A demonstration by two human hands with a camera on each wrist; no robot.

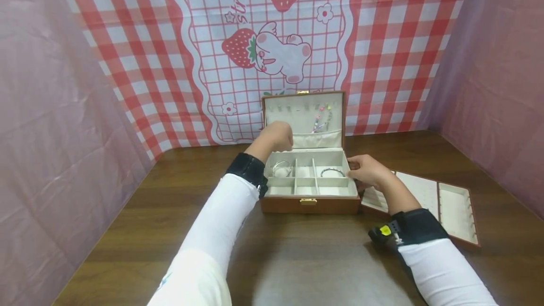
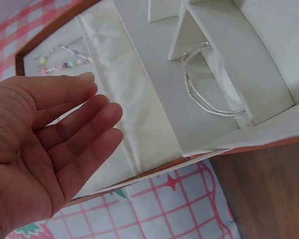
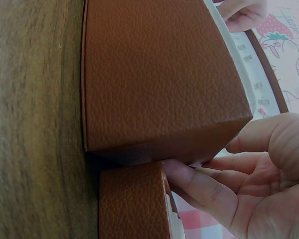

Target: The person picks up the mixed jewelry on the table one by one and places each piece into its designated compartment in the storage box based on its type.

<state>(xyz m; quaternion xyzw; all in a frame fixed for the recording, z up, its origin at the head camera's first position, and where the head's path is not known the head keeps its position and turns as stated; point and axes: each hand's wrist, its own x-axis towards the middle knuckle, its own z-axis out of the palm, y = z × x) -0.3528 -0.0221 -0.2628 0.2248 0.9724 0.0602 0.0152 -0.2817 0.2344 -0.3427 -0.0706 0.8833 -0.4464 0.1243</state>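
Jewelry box (image 1: 286,204), lid (image 1: 293,119) raised, bracelets (image 2: 223,114) inside.
Gripped at one side by the right hand (image 1: 369,171); near the lid, an empty left hand (image 2: 51,149), loosely curved.

We wear a white left sleeve (image 1: 216,216) that lies close along the forearm, and nearer the elbow we see a cream layer (image 1: 193,282) with a small blue mark (image 1: 165,280) at its edge. Our right sleeve (image 1: 446,270) is white too, lightly creased. Each wrist has a wide black band: the left band (image 1: 246,170) and the right band (image 1: 420,225), whose dark strap (image 1: 375,235) carries a bright yellow patch (image 1: 385,230). Our left hand (image 1: 275,137) and right hand (image 1: 370,171) are bare.
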